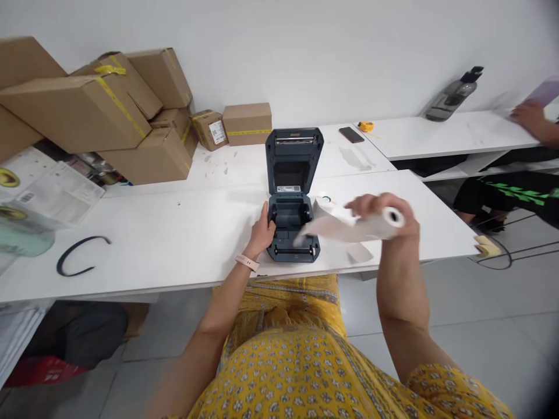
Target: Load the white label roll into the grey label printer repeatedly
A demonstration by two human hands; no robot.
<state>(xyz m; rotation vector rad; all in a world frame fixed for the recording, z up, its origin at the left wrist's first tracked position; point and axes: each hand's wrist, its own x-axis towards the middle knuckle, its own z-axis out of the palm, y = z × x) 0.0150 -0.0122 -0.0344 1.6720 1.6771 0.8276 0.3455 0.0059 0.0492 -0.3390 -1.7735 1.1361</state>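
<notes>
A dark label printer stands on the white table in front of me with its lid raised. Its inside shows the two roll holders and a roller at the front. My left hand grips the printer's left wall, thumb over the rim. Just right of the printer, in the air, my right hand is closed around a roll of white paper. The roll's loose end is blurred and trails left over the printer's right edge. Beneath it, white paper lies on the table.
Cardboard boxes are piled at the left, with smaller ones along the wall. A black headband lies at the left. Farther back are a phone, a yellow tape measure and a bottle. Another person's hand is at far right.
</notes>
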